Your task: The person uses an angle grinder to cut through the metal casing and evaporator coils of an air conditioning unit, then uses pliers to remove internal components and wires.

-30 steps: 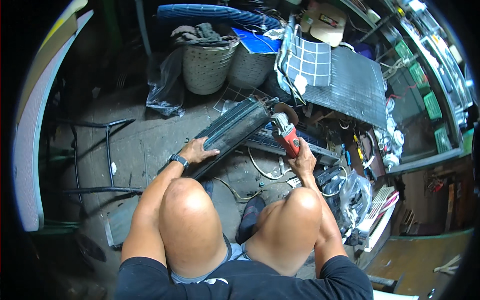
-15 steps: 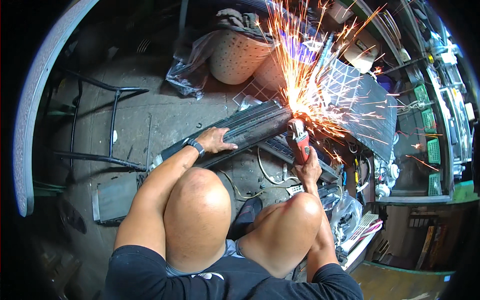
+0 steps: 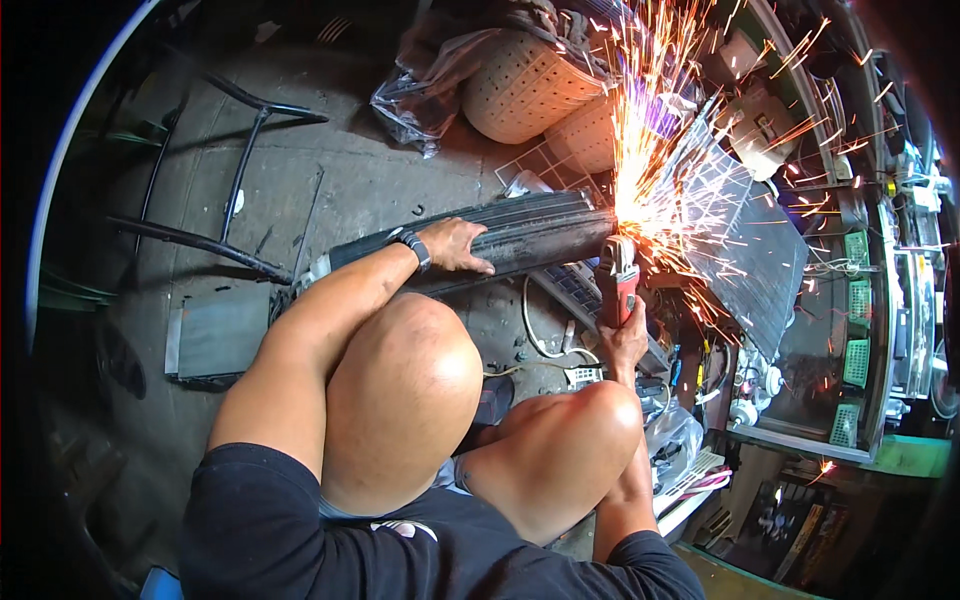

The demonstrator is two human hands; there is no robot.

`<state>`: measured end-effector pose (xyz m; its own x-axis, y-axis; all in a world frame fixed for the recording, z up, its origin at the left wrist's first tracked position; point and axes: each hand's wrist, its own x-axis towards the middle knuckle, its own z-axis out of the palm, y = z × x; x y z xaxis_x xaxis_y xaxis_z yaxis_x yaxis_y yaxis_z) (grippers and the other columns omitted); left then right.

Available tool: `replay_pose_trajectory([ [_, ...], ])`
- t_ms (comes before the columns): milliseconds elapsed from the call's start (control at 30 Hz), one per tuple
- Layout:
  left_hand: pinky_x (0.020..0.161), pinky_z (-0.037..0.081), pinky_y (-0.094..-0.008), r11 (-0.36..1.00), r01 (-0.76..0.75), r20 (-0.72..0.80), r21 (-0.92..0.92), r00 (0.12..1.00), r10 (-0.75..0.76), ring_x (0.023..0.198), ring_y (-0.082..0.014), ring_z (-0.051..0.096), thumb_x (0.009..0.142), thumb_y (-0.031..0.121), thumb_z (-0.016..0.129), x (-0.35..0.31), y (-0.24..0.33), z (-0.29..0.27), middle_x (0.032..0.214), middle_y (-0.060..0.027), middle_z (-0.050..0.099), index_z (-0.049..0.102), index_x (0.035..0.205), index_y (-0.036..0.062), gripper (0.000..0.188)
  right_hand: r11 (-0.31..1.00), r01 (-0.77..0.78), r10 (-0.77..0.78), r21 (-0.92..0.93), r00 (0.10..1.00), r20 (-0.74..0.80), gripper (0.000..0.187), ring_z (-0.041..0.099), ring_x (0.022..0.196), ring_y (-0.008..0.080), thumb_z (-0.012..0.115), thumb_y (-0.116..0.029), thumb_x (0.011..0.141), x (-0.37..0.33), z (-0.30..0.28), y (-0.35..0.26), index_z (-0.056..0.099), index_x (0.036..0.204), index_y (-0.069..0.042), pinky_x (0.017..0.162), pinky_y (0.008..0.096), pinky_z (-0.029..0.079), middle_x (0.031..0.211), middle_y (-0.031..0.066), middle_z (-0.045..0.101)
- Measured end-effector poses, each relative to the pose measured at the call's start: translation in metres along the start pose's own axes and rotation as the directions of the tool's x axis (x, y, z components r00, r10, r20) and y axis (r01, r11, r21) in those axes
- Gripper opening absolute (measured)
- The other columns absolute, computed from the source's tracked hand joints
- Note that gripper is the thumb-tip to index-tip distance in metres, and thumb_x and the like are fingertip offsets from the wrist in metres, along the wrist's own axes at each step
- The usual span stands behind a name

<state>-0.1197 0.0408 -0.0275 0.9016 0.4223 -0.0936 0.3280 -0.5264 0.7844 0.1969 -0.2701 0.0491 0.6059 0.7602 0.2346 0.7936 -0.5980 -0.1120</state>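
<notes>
A long dark ribbed metal housing [image 3: 540, 225] lies slantwise on the floor in front of my knees. My left hand [image 3: 455, 245], with a watch on the wrist, rests on top of it with the fingers spread. In my right hand [image 3: 626, 340] is a red angle grinder [image 3: 617, 290], gripped round its body. The grinder's head meets the right end of the housing. A bright fan of sparks [image 3: 650, 130] shoots up and away from that end, and its glare hides the disc and the exact contact.
Perforated tan baskets [image 3: 530, 90] and clear plastic stand beyond the housing. A dark flat panel [image 3: 750, 240] leans at the right, beside shelving with green baskets [image 3: 857, 300]. At the left stands a black tubular frame [image 3: 235, 190]. A cable [image 3: 530, 320] runs near my feet.
The whole view has tilted and shifted, so the scene sits differently in the picture. My left hand stays on the housing. The grinder is still at its right end, throwing sparks.
</notes>
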Motion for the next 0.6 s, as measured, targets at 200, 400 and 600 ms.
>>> replay_pose_trajectory([
  [200,0.104,0.058,-0.0506,0.999,-0.048,-0.023,-0.006,0.999,0.047,0.116,-0.0470,0.074,0.085,0.060,0.088,0.0003,-0.0017,0.0033,0.122,-0.0304,0.078,0.070,0.134,-0.0030,0.081,0.999,0.052,-0.051,0.014,0.997,-0.054,0.091,0.071,0.120,0.0472,0.088,-0.025,0.076,-0.0005,0.0027,0.0001,0.050,0.157,-0.007,0.099,0.0539,0.059,0.140,0.0237,0.069],
  [400,0.104,0.058,-0.0501,1.000,-0.018,-0.023,-0.008,1.000,0.018,0.117,-0.0464,0.074,0.085,0.058,0.089,0.0020,-0.0034,0.0035,0.123,-0.0287,0.078,0.071,0.132,-0.0009,0.077,0.992,0.123,-0.118,0.025,0.984,-0.131,0.084,0.071,0.113,0.0505,0.088,-0.024,0.077,-0.0021,0.0028,0.0005,0.052,0.152,-0.010,0.094,0.0561,0.058,0.129,0.0250,0.072],
  [600,0.105,0.058,-0.0494,1.000,0.001,-0.021,-0.004,1.000,-0.001,0.118,-0.0451,0.075,0.085,0.058,0.090,-0.0007,-0.0050,0.0034,0.123,-0.0286,0.078,0.071,0.133,-0.0002,0.078,1.000,-0.001,0.001,0.010,1.000,-0.013,0.087,0.071,0.116,0.0489,0.088,-0.023,0.076,-0.0039,-0.0010,-0.0066,0.051,0.153,-0.010,0.096,0.0551,0.058,0.131,0.0238,0.072],
])
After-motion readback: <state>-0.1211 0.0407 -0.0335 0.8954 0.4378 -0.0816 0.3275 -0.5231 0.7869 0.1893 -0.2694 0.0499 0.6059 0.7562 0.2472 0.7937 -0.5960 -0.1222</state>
